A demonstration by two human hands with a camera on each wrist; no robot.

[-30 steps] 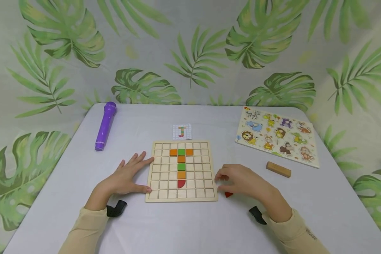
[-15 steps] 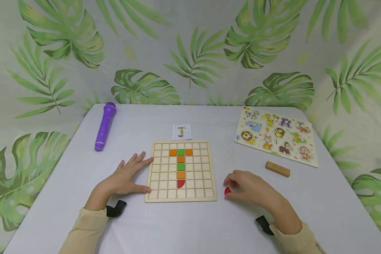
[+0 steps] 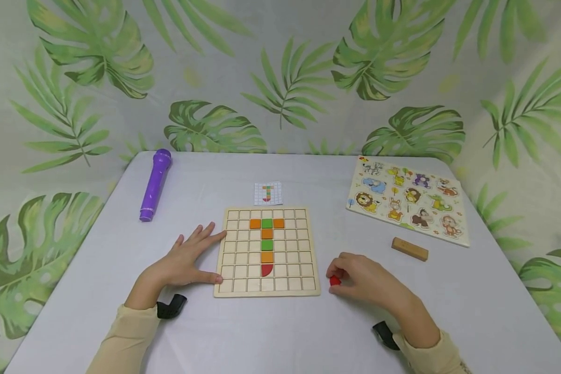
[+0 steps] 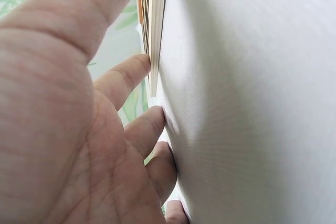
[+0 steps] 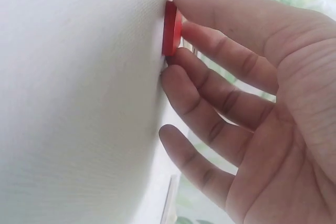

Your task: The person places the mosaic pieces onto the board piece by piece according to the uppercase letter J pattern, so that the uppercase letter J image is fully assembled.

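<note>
A square wooden grid board [image 3: 293, 287] lies mid-table. It carries orange and green square tiles in a T, with a red quarter-round tile [image 3: 267, 270] at the stem's foot. My left hand [image 3: 181, 262] rests with spread fingers at the board's left edge, thumb and index touching the rim; the left wrist view shows those fingers [image 4: 126, 80] against its side. Right of the board, a second red tile [image 3: 335, 280] sits on the table between the thumb and curled fingers of my right hand [image 3: 366, 280]. The right wrist view shows this tile [image 5: 170, 29] standing little above the cloth.
A small pattern card [image 3: 268, 193] lies behind the board. At the back left is a purple toy microphone [image 3: 155, 186]. An animal puzzle board [image 3: 408, 200] occupies the back right, with a wooden block [image 3: 410, 249] in front of it.
My right hand has drawn back from the board's right edge and its fingers have come round the loose red tile, which has turned slightly. The left hand stays put.
</note>
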